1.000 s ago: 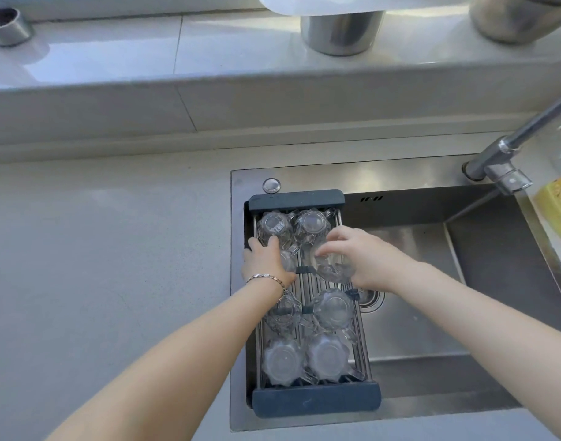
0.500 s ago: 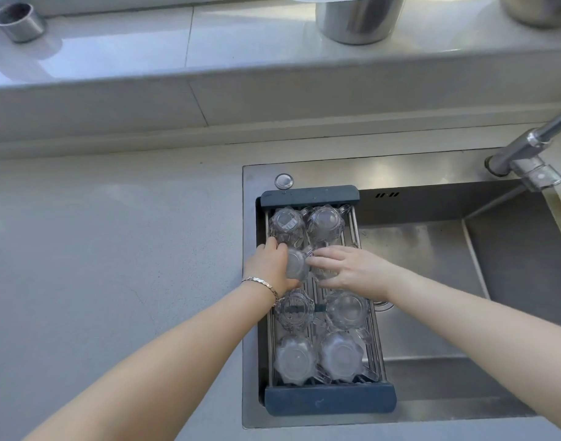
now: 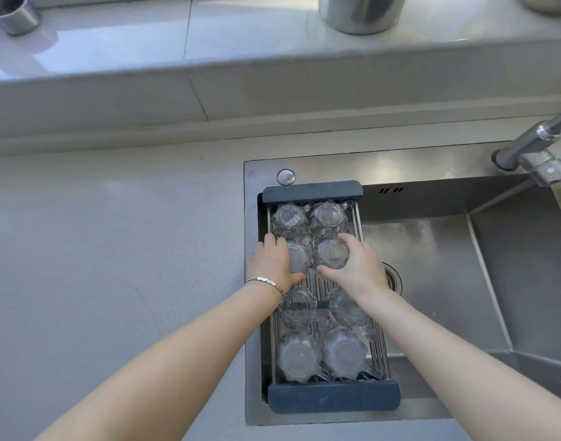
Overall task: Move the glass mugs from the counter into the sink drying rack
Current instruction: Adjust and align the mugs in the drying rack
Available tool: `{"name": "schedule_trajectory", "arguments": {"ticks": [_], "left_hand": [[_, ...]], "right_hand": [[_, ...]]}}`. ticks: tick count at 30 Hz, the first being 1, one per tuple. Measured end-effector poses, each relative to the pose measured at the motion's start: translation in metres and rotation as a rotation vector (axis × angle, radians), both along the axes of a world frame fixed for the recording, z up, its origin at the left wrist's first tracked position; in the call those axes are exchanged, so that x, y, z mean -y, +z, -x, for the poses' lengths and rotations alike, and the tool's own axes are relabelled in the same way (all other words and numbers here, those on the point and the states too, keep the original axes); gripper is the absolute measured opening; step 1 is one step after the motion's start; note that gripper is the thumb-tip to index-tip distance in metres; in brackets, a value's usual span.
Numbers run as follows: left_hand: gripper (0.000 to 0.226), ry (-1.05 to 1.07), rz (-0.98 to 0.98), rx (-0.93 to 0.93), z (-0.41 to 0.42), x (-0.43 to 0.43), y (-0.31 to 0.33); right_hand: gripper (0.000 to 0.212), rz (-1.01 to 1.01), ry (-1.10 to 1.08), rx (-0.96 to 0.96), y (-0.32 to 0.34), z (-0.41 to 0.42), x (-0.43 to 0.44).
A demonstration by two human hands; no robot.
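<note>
- Two glass mugs, inverted, in drying rack (image 3: 333, 398) second row from its far edge.
- Left hand (image 3: 270, 261) fingers wrap left mug (image 3: 298, 257).
- Right hand (image 3: 358, 265) fingers wrap right mug (image 3: 331, 253).

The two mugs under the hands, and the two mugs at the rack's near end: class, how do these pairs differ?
1. Each hand mug is gripped, one by the left hand, one by the right hand; the near mugs stand untouched.
2. The hand mugs sit in the second row from the rack's far end; the near mugs sit in the last row.
Shared: all are clear glass, upside down, on the rack.
</note>
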State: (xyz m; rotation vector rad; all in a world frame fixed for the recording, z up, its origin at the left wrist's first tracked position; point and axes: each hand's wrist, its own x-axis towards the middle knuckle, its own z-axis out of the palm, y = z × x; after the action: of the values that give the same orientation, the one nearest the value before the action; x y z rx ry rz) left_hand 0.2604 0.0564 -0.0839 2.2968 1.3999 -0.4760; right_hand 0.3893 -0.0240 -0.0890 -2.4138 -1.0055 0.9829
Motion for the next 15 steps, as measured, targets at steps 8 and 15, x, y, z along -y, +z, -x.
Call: {"name": "schedule_trajectory", "arguments": {"ticks": [8,15], "left_hand": [[0.080,0.016,-0.017,0.021,0.001,0.006,0.000],[0.062,-0.485,-0.014,0.264,0.035,0.027,0.017]], "right_hand": [[0.084,-0.060,0.033,-0.086,0.000,-0.006,0.009],[0.054,0.035,0.056,0.044,0.034,-0.024,0.047]]}}
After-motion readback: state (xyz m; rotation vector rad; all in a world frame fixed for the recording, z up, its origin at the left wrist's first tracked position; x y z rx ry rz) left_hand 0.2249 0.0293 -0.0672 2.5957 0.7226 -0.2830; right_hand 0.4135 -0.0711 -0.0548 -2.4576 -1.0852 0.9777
